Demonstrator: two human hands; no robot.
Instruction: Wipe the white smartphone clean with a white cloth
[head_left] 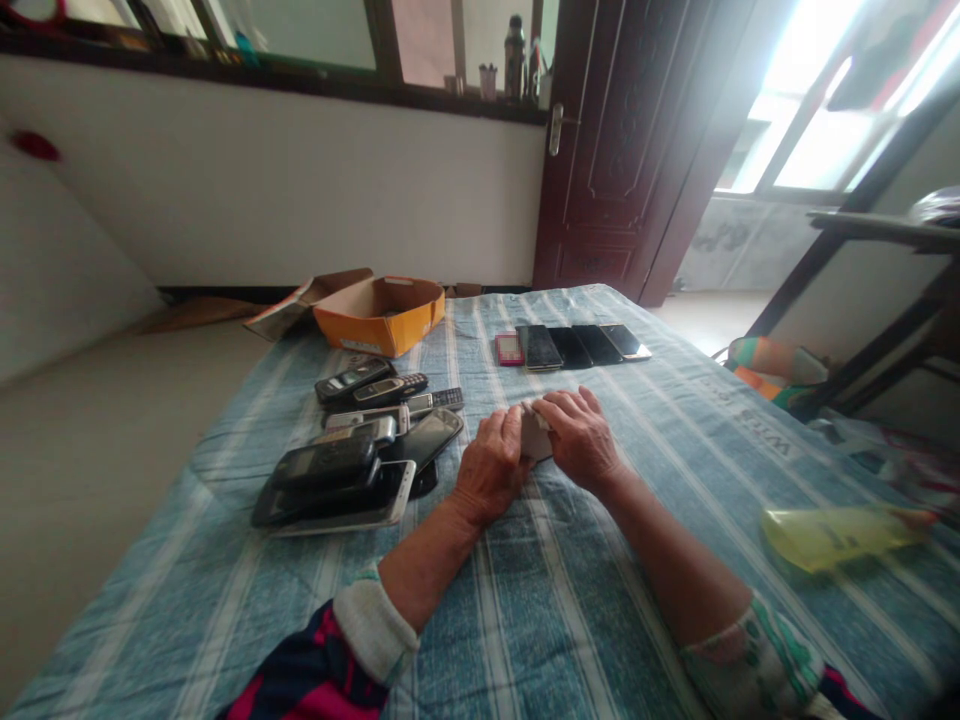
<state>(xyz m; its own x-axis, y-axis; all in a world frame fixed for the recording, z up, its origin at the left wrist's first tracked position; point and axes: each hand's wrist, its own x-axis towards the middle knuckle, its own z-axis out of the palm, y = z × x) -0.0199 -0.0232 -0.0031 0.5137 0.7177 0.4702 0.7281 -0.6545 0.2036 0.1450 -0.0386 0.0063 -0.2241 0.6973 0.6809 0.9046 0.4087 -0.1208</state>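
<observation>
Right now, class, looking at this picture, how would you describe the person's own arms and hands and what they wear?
The left hand and right hand are gloveless, with bare forearms. The left sleeve is navy and pink, with a pale grey cuff. The right cuff is pale with green patterning.

pale flat object (535,442), partly covered

Head-worn view, facing forward and down
</observation>
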